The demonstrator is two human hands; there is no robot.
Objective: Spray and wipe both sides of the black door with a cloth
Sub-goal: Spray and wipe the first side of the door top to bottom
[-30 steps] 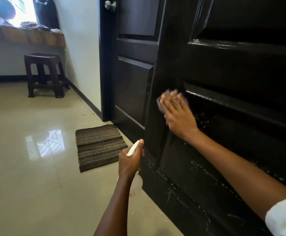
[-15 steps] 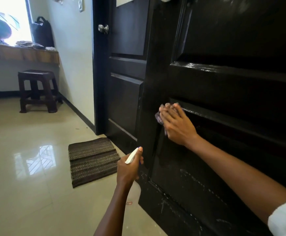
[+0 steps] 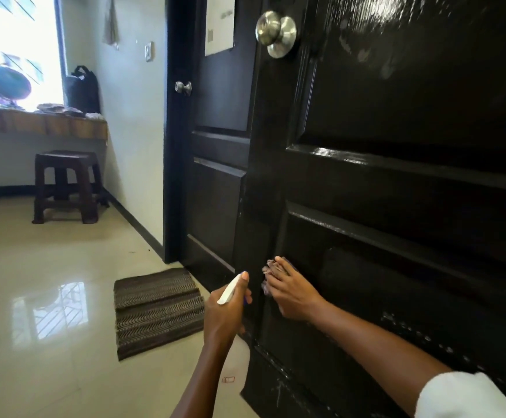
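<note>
The glossy black door [image 3: 396, 116] with a silver knob [image 3: 276, 33] fills the right side, and pale spray marks show on its lower panel. My right hand [image 3: 294, 294] presses a small purplish cloth [image 3: 271, 267] flat against the lower panel near the door's left edge. Only the cloth's top and left edges show past my fingers. My left hand [image 3: 226, 315] grips a spray bottle [image 3: 230, 289] just left of the door's edge, with its white trigger sticking up. The clear bottle body hangs below my hand.
A striped doormat [image 3: 158, 309] lies on the shiny tile floor left of my hands. A second black door [image 3: 218, 191] stands behind, with a paper sheet [image 3: 219, 22] on it. A dark stool [image 3: 65, 185] sits under a wooden ledge [image 3: 40, 122] by the window.
My right hand has slid the cloth down along the door's left edge onto the lower panel. My view has tilted up, showing the knob. My left hand still holds the bottle.
</note>
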